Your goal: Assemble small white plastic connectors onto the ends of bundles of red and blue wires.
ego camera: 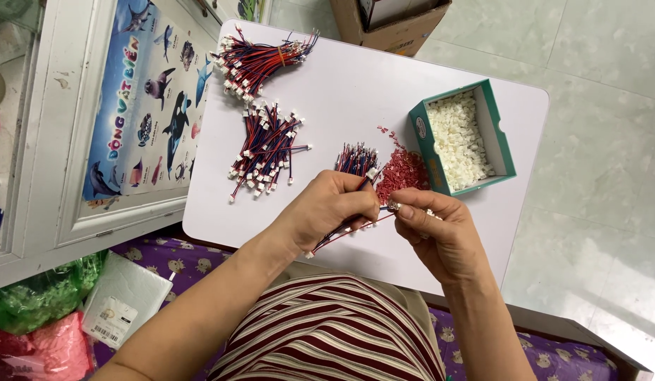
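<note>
My left hand (327,208) grips a bunch of red and blue wires (354,161) over the white table (355,92); loose wire ends trail below the fist toward my lap. My right hand (440,229) pinches a small white connector (393,206) at the tip of one wire, fingertips touching the left hand's. A pile of small red pieces (403,171) lies just beyond my hands. To its right stands a teal box (502,144) filled with white plastic connectors (457,140).
Two bundles of finished red-blue wires with white plugs lie on the table, one in the middle left (265,149), one tied at the far left corner (260,60). A cardboard box (394,25) stands beyond the table. A sea-animal poster (147,99) hangs left. Bags lie at lower left.
</note>
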